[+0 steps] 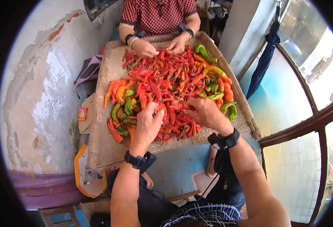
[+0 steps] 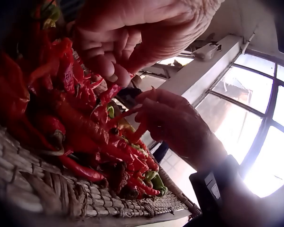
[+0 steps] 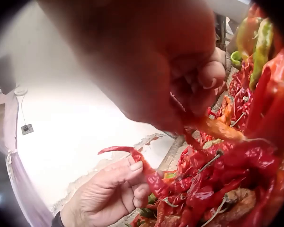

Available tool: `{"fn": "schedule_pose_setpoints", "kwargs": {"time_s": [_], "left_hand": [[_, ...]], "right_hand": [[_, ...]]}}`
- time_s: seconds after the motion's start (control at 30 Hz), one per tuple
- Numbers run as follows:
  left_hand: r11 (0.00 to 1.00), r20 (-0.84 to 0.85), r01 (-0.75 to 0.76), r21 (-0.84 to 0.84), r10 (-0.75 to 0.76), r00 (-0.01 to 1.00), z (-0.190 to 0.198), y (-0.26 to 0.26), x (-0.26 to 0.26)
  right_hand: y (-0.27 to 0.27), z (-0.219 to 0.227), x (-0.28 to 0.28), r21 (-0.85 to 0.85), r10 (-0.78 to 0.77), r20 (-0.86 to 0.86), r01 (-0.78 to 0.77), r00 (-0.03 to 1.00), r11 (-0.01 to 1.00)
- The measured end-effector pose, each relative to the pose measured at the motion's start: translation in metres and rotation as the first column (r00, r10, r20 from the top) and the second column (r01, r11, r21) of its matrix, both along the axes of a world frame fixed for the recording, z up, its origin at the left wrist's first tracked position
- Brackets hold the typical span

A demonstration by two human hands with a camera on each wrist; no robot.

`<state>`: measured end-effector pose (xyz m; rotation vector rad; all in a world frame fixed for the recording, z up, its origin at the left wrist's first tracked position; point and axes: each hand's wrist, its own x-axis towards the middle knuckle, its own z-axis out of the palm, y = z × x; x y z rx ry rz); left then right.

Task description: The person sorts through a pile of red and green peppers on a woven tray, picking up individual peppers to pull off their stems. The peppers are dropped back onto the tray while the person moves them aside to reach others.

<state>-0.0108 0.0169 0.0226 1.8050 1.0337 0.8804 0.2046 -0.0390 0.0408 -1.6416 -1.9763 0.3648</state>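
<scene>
My left hand [image 1: 148,123] pinches a slender, curved red chili pepper [image 3: 154,182] between thumb and fingers, its tip standing up past the thumb in the right wrist view. To its right, my right hand [image 1: 208,115] is low over the heap with curled fingers. In the right wrist view a narrow red pepper [image 3: 190,138] shows under those fingers, partly hidden by the hand. Beneath both hands spreads a heap of red chili peppers [image 1: 155,89], many wrinkled, on a woven tray [image 1: 108,72].
Across the tray a person [image 1: 159,17] handles peppers with both hands. Green peppers [image 1: 232,111] lie along the right side, with orange peppers [image 1: 109,92] at the left. A wall [image 1: 41,94] stands left; a folded umbrella [image 1: 263,60] hangs by the windows at right.
</scene>
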Motion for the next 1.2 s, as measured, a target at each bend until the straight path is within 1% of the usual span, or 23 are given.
{"fn": "schedule_pose_setpoints", "kwargs": {"time_s": [0.07, 0.13, 0.2, 0.23, 0.3, 0.4, 0.43, 0.47, 0.53, 0.57, 0.6, 0.63, 0.67, 0.73, 0.8, 0.87, 0.9, 0.93, 1.0, 1.07, 1.13, 1.17, 1.2], "left_hand": [[1.000, -0.007, 0.017, 0.020, -0.017, 1.000, -0.001, -0.001, 0.001], [0.999, 0.014, 0.022, -0.027, -0.021, 1.000, -0.001, -0.003, 0.003], [1.000, 0.012, 0.020, -0.007, -0.020, 1.000, 0.002, -0.007, 0.005], [1.000, 0.014, 0.024, -0.011, -0.024, 1.000, 0.001, -0.007, 0.004], [1.000, 0.027, 0.013, 0.001, -0.013, 1.000, -0.001, -0.008, 0.004], [1.000, 0.028, 0.000, 0.005, 0.000, 1.000, 0.003, -0.006, 0.001], [0.999, 0.024, -0.017, 0.032, 0.016, 1.000, 0.003, -0.005, 0.000], [0.998, 0.021, -0.035, 0.057, 0.033, 0.999, 0.003, -0.006, -0.001], [0.998, 0.042, -0.044, 0.052, 0.042, 0.998, 0.002, -0.006, -0.003], [0.998, 0.058, -0.046, 0.051, 0.043, 0.997, 0.002, -0.005, -0.003], [0.997, 0.065, -0.047, 0.053, 0.044, 0.997, 0.003, -0.005, -0.001], [0.999, 0.102, -0.035, 0.015, 0.034, 0.994, 0.004, -0.006, 0.001], [0.999, 0.137, -0.022, -0.024, 0.025, 0.990, 0.003, -0.008, 0.002], [1.000, 0.188, 0.000, 0.002, 0.000, 0.982, -0.010, -0.009, 0.007], [0.999, 0.232, 0.026, 0.040, -0.035, 0.972, -0.014, -0.006, 0.009], [0.983, 0.024, 0.132, 0.128, -0.136, 0.990, -0.011, -0.004, 0.006], [0.980, 0.030, 0.140, 0.142, -0.146, 0.989, -0.012, -0.003, 0.006], [0.979, 0.021, 0.141, 0.150, -0.145, 0.989, -0.012, -0.002, 0.004], [0.987, -0.037, 0.112, 0.112, -0.108, 0.993, -0.014, -0.002, 0.000], [0.993, 0.002, 0.060, 0.098, -0.061, 0.998, -0.016, 0.002, -0.002], [0.996, 0.106, -0.081, 0.022, 0.079, 0.991, -0.006, 0.004, -0.007], [0.991, 0.058, -0.120, -0.053, 0.123, 0.991, 0.004, 0.002, -0.011], [0.995, 0.092, -0.094, 0.009, 0.093, 0.991, -0.008, 0.008, -0.016]], "right_hand": [[0.007, -0.004, -0.010, 0.118, -0.029, -0.134, 0.045, 0.991, 0.992], [0.018, -0.012, -0.017, 0.129, 0.020, -0.107, -0.006, 0.994, 0.992], [0.026, -0.028, -0.023, 0.176, -0.046, 0.045, 0.037, 0.998, 0.984], [0.028, -0.032, -0.025, 0.187, -0.042, 0.047, 0.032, 0.998, 0.982], [0.031, -0.038, -0.027, 0.012, -0.024, 0.192, 0.022, 0.981, 1.000], [0.038, -0.037, -0.029, -0.058, -0.016, 0.272, 0.033, 0.962, 0.998], [0.036, -0.035, -0.030, 0.019, -0.021, 0.194, 0.018, 0.981, 1.000], [0.034, -0.033, -0.030, 0.017, -0.016, 0.199, 0.013, 0.980, 1.000], [0.030, -0.021, -0.033, 0.201, -0.021, 0.015, 0.018, 1.000, 0.980], [0.026, -0.013, -0.034, 0.202, -0.020, 0.022, 0.015, 1.000, 0.979], [0.022, -0.001, -0.037, 0.120, 0.019, -0.170, 0.001, 0.985, 0.993], [0.019, 0.005, -0.038, 0.038, 0.041, -0.358, -0.029, 0.933, 0.999], [0.019, 0.002, -0.039, 0.037, 0.042, -0.353, -0.031, 0.935, 0.999], [0.018, -0.012, -0.041, 0.005, 0.087, -0.478, -0.096, 0.874, 0.995], [0.018, -0.015, -0.040, 0.065, 0.117, -0.453, -0.098, 0.884, 0.993], [0.015, -0.010, -0.040, -0.023, 0.096, -0.422, -0.117, 0.902, 0.993], [0.011, -0.005, -0.038, -0.085, 0.067, -0.406, -0.111, 0.911, 0.990], [0.012, -0.006, -0.036, -0.074, 0.072, -0.413, -0.113, 0.908, 0.991], [0.010, -0.013, -0.031, -0.004, 0.103, -0.287, -0.109, 0.952, 0.994], [0.008, -0.015, -0.024, 0.026, 0.109, -0.287, -0.106, 0.952, 0.994], [0.005, -0.010, -0.015, -0.085, 0.162, -0.174, -0.179, 0.971, 0.980], [0.003, -0.008, -0.010, -0.195, 0.200, -0.242, -0.250, 0.949, 0.949], [0.003, -0.005, -0.007, -0.370, 0.173, -0.271, -0.268, 0.947, 0.889]]}}
